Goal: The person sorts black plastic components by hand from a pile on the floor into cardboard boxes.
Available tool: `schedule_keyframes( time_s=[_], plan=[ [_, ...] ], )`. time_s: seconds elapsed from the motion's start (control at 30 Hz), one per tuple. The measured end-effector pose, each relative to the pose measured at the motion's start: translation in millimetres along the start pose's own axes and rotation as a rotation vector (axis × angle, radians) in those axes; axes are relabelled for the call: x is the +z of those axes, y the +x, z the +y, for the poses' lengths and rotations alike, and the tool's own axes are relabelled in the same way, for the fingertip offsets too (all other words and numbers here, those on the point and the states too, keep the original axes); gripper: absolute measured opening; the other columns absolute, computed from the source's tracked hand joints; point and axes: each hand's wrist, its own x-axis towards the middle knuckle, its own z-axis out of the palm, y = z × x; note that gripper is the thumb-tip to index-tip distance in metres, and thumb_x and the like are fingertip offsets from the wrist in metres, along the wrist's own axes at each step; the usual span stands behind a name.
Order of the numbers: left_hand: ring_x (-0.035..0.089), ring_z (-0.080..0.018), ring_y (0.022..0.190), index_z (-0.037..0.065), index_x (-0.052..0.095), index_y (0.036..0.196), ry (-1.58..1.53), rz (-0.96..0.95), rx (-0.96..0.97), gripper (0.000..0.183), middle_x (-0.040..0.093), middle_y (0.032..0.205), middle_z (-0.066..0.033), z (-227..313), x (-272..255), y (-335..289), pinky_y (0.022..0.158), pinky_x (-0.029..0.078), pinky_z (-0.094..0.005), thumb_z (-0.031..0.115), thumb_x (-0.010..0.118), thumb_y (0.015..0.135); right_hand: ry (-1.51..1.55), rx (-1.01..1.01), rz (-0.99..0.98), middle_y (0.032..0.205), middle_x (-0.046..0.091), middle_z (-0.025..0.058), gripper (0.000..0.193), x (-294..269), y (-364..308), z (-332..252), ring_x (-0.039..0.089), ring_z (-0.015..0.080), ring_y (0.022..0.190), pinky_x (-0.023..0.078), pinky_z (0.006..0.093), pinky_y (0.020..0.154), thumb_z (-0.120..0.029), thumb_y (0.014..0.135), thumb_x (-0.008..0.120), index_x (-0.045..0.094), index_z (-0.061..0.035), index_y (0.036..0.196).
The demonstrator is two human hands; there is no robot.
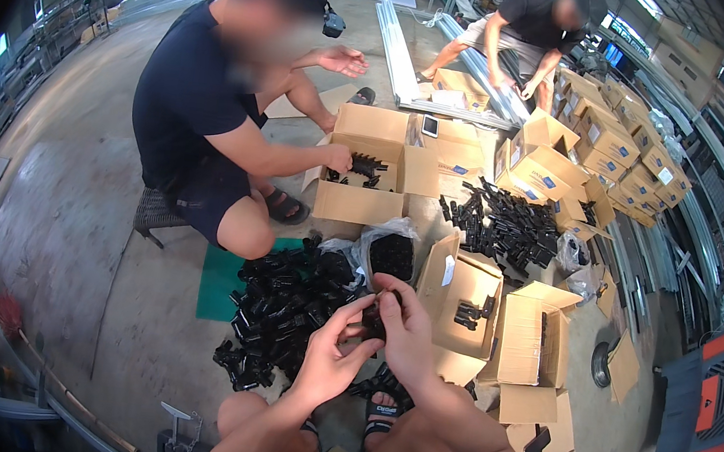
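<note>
Both my hands meet in front of me around a small black plastic part, whose exact kind is mostly hidden by the fingers. My left hand has its fingertips closed on the part's near side. My right hand pinches it from above and the right. Beneath and left of them spreads a large pile of black plastic parts, partly on a green mat. Just beyond my hands stands a clear plastic bag of small black pieces. An open cardboard box with several black parts inside is at the right.
A co-worker sits at the left, one hand in an open carton. Another person bends over boxes at the far right. A second black pile, stacked cartons, metal profiles and a red-grey case lie around.
</note>
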Motion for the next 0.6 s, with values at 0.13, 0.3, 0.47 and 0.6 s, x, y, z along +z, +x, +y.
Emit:
schedule_keyframes(
  time_s=[0.13,0.3,0.47,0.6],
  plan=[
    [0.062,-0.0141,0.108,0.008,0.044,0.145,0.012,0.047,0.055,0.063,0.058,0.127,-0.0097,-11.8,2.6,0.7,0.087,0.053,-0.0264,-0.014,0.06,0.088,-0.335,-0.131,-0.024,0.118,0.059,0.0113,0.033,7.3,-8.0,-9.5,0.057,0.0208,0.111,0.043,0.0299,0.097,-0.015,0.105,0.045,0.057,0.001,0.131],
    [0.06,-0.0114,0.107,0.007,0.045,0.143,-0.132,0.085,0.035,0.06,0.06,0.123,-0.0072,-14.9,9.1,-1.9,0.088,0.051,-0.0246,-0.015,0.056,0.089,-0.337,-0.232,-0.008,0.132,0.052,0.0159,0.037,7.9,-7.2,0.6,0.052,0.0249,0.122,0.04,0.0333,0.105,-0.014,0.104,0.046,0.052,0.0022,0.137],
    [0.059,-0.0087,0.103,0.003,0.044,0.143,-0.128,0.058,0.103,0.059,0.063,0.117,-0.0053,-22.3,3.0,-0.7,0.089,0.049,-0.026,-0.015,0.056,0.089,-0.529,-0.308,-0.035,0.141,0.047,0.0213,0.05,10.7,-9.9,-4.6,0.048,0.0326,0.129,0.037,0.0387,0.107,-0.02,0.101,0.053,0.043,0.004,0.143],
    [0.06,-0.0092,0.104,0.003,0.043,0.144,-0.178,0.081,0.143,0.059,0.064,0.116,-0.0053,-23.5,5.6,-0.5,0.089,0.048,-0.026,-0.014,0.057,0.089,-0.816,-0.458,-0.026,0.136,0.049,0.0242,0.056,0.6,-8.1,-9.2,0.052,0.0394,0.121,0.042,0.0411,0.099,-0.027,0.099,0.055,0.041,0.0056,0.143]
  ],
)
